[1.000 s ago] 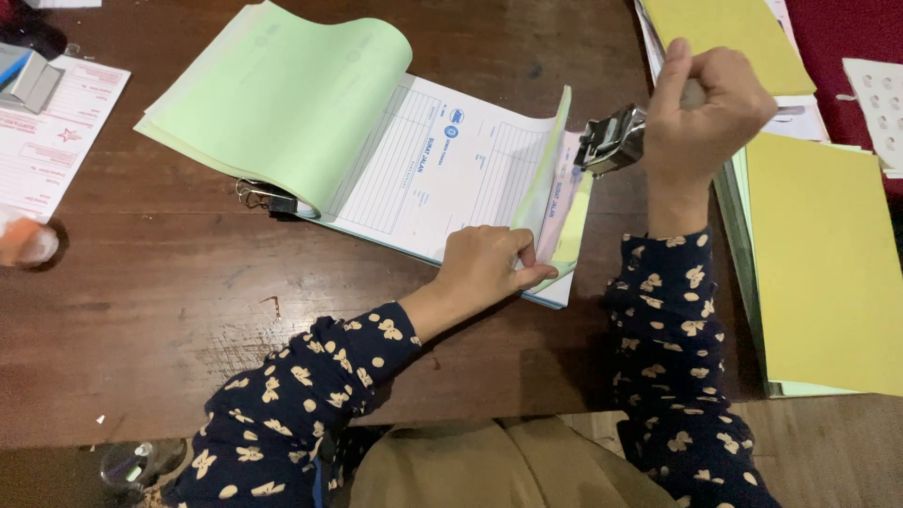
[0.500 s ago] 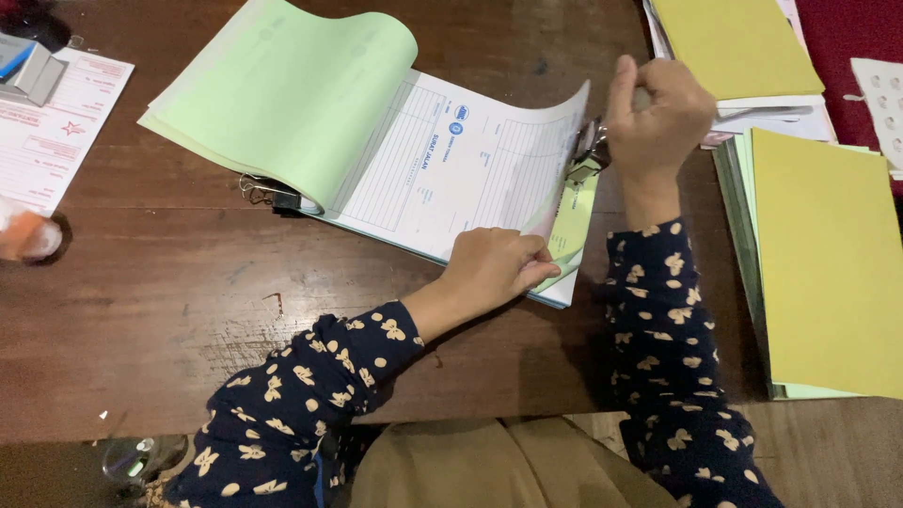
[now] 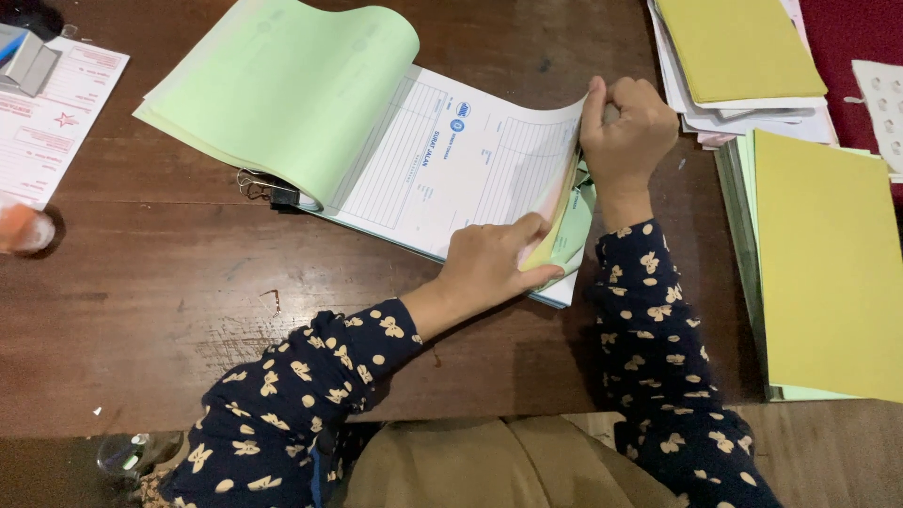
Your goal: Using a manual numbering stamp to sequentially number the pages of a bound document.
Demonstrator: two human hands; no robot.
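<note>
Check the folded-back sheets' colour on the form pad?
Pale green sheets, clearest in the head view.

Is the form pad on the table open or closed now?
Open. The form pad has green sheets folded back left, and a white printed form shows on top.

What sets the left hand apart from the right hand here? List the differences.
The left hand lies low, its thumb lifting the page corners of the form pad; the right hand is curled into a near-fist at the pad's right edge. The left fingers are stretched out; the right fingers are bent. Both touch the same pad and wear dark dotted sleeves.
</note>
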